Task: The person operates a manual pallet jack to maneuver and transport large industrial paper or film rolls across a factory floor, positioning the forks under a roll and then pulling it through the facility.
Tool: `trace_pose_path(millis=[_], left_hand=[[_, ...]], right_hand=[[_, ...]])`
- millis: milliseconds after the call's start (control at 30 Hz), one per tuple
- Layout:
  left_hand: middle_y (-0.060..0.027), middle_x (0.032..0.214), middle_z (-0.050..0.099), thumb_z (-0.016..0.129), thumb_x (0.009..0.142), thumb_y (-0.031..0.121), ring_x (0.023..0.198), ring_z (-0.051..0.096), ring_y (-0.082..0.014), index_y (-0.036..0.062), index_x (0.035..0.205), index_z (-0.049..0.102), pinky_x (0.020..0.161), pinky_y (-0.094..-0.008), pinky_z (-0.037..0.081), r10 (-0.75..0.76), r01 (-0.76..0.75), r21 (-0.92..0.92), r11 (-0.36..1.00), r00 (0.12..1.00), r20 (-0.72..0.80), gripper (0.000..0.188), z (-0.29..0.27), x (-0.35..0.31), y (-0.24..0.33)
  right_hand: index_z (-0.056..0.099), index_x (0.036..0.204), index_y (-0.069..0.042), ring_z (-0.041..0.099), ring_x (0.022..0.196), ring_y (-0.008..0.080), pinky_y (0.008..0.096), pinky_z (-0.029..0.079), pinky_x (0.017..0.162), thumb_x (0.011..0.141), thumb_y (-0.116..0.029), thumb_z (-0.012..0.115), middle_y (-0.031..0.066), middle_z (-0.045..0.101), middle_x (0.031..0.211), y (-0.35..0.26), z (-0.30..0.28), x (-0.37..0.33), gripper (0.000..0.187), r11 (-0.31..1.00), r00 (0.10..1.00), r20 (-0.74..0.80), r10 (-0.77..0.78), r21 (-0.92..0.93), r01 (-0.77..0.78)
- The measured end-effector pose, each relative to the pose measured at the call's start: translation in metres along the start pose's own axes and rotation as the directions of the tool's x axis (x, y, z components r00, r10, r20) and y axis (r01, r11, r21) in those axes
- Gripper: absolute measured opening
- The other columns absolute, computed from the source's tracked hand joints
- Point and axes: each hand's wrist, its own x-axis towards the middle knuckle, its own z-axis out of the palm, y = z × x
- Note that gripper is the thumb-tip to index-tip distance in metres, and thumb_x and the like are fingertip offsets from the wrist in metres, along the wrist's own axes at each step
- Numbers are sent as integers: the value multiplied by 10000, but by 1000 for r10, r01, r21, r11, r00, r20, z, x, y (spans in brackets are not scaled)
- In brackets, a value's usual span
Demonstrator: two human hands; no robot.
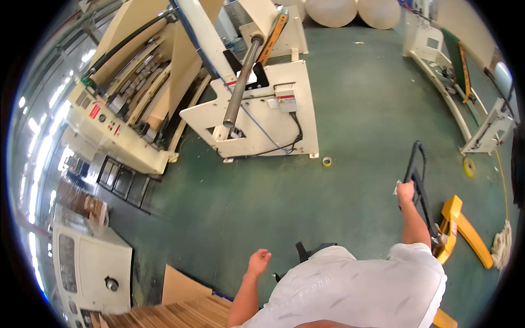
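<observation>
My right hand (406,194) grips the black handle (420,164) of a yellow pallet jack (449,232), out to my right. A small whitish scrap (397,187) shows beside that hand; I cannot tell whether the fingers hold it. One yellow fork (474,240) lies low over the floor to the right of the jack's body. My left hand (258,262) hangs in the air in front of me, its fingers curled in with nothing visible in them. Nearest to it, at the lower left, is a stack of brown cardboard (180,314).
Ahead stands a cream machine frame (268,123) with a metal shaft (240,87) jutting toward me. Tape rolls (327,161) (468,167) lie on the green floor. A mop head (501,247) is at far right. Big paper rolls (331,10) stand behind; a white machine (95,268) is lower left.
</observation>
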Motion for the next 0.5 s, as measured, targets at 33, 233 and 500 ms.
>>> trace_pose_path(millis=[33, 233, 500], left_hand=[[-166, 1244, 814, 784, 1033, 342, 1135, 792, -284, 39, 1341, 733, 994, -421, 622, 52, -52, -17, 999, 999, -6, 435, -15, 33, 6], [-160, 1217, 813, 765, 1056, 277, 1115, 783, -258, 13, 1351, 715, 983, -388, 618, 319, -308, -82, 948, 906, 278, 399, -74, 162, 45], [-151, 1204, 814, 780, 1046, 254, 1091, 781, -235, 2, 1337, 721, 986, -375, 615, 369, -516, 60, 855, 685, 628, 390, -153, 275, 45]], right_hand=[[612, 1241, 77, 757, 1105, 456, 501, 593, 971, 892, -222, 718, 297, 767, 1124, -21, 5, -19, 471, 998, 1000, 9, -18, 55, 17], [645, 1101, 39, 701, 736, 292, 447, 570, 711, 834, -127, 762, 154, 701, 791, -174, -62, -148, 336, 946, 983, 184, -20, 323, -41], [674, 1173, -115, 773, 1023, 460, 606, 586, 912, 1010, -183, 589, 199, 785, 1133, -207, -231, -190, 196, 873, 867, -496, -42, -440, -210]])
